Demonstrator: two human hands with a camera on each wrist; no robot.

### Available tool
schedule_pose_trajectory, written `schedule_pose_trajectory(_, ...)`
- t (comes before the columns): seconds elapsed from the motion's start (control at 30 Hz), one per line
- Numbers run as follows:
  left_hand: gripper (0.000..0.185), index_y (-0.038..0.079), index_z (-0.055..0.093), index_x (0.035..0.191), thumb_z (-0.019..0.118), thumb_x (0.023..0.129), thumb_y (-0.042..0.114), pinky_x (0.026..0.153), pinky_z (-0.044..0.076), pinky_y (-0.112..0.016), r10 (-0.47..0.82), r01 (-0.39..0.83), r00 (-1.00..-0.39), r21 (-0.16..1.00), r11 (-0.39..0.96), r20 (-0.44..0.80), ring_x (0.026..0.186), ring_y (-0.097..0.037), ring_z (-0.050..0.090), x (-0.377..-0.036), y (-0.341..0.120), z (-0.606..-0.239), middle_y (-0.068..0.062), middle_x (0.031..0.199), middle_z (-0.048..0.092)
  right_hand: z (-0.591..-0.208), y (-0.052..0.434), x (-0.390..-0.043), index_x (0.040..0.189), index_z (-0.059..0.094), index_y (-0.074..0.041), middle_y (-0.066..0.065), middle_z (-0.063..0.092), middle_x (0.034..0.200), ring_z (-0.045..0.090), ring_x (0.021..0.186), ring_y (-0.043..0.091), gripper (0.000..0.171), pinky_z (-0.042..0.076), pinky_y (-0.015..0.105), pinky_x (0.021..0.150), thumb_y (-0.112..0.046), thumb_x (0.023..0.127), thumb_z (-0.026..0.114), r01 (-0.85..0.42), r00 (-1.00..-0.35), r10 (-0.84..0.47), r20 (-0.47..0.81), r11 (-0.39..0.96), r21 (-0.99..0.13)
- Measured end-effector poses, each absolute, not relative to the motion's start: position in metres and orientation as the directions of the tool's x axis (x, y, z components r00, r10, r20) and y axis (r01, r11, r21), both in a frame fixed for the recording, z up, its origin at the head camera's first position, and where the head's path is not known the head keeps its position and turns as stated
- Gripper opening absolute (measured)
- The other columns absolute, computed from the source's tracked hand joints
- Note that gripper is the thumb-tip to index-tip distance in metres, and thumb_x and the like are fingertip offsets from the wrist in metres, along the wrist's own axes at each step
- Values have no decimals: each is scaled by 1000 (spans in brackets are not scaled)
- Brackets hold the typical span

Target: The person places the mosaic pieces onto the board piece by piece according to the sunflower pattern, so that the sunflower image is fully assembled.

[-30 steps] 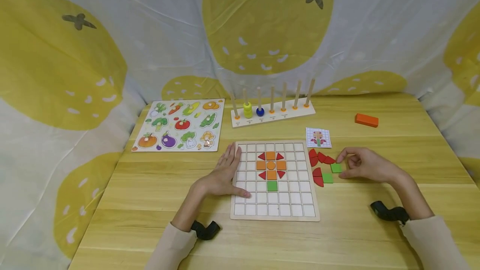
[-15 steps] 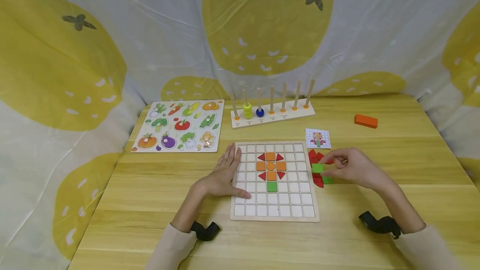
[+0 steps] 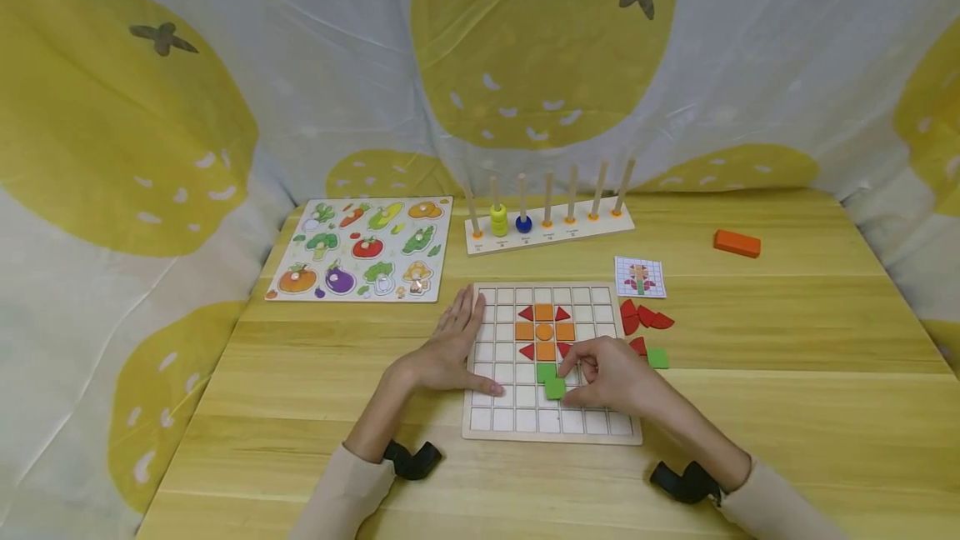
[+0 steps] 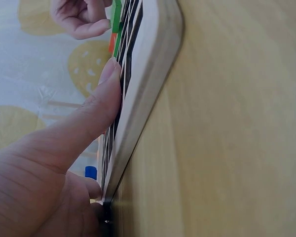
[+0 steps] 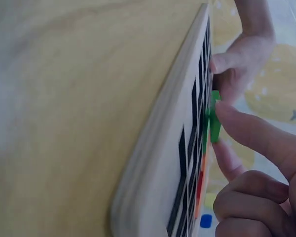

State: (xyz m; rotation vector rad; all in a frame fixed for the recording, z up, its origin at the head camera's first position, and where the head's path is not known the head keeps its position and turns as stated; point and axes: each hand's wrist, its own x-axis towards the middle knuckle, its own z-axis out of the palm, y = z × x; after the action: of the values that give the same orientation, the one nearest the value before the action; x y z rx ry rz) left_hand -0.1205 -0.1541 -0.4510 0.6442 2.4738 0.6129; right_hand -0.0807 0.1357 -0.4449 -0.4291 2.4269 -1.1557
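A wooden grid board (image 3: 524, 420) lies on the table with orange, red and green pieces set in its squares. My left hand (image 3: 442, 354) rests at its left edge, fingers extended along the side and thumb on top. Between right thumb and forefinger, my right hand (image 3: 615, 375) pinches a green square tile (image 3: 555, 389) over the board. That tile partly overlaps the view of a green tile (image 3: 545, 372) set below the orange pieces. In the right wrist view the pinched green tile (image 5: 215, 121) is just above the board's surface, slightly tilted.
Right of the board lie red quarter-circle pieces (image 3: 629, 317), another green tile (image 3: 657, 358) and a pattern card (image 3: 640, 277). Behind stand a pegged counting rack (image 3: 592, 227) and a vegetable puzzle board (image 3: 352, 283). An orange block (image 3: 737, 243) is at back right.
My right hand has picked up a green tile from the loose pieces and carried it left over the board. The left hand has stayed at the board's edge.
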Motion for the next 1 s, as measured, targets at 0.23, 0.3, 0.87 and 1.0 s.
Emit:
schedule_pose_trajectory(0.23,140,3,-14,163,85,80,56,132,-5,-52,544,318,-763,530,786,-348,158,-33,-27,-120,-156,-451,-17,168,-32,-445,134,-79,89,75,-15,-5,41,61,40,57,9,24,28,20,53,-18,74,94,-105,-857,-458,-235,604,-790)
schedule_pose_trajectory(0.3,140,3,-14,163,85,80,56,132,-5,-52,541,314,-765,531,787,-349,158,-33,-27,-120,-156,-451,-16,168,-31,-444,134,-79,90,75,-15,-5,41,61,40,57,9,24,29,20,53,-18,74,94,-103,-856,-460,-237,601,-792)
schedule_pose_trajectory(0.87,138,4,-12,164,84,80,56,133,-5,-51,529,300,-768,527,795,-361,159,-32,-26,-120,-154,-451,-15,169,-30,-447,120,-73,87,83,-15,-7,42,57,39,56,7,18,29,19,52,-14,74,94,-105,-879,-433,-201,586,-804)
schedule_pose_trajectory(1.0,138,3,-11,164,84,80,56,132,-5,-50,531,305,-768,524,795,-358,159,-32,-25,-120,-154,-451,-16,169,-30,-448,116,-72,86,81,-16,-7,42,56,39,56,7,18,31,20,54,-14,74,94,-105,-880,-430,-202,591,-800)
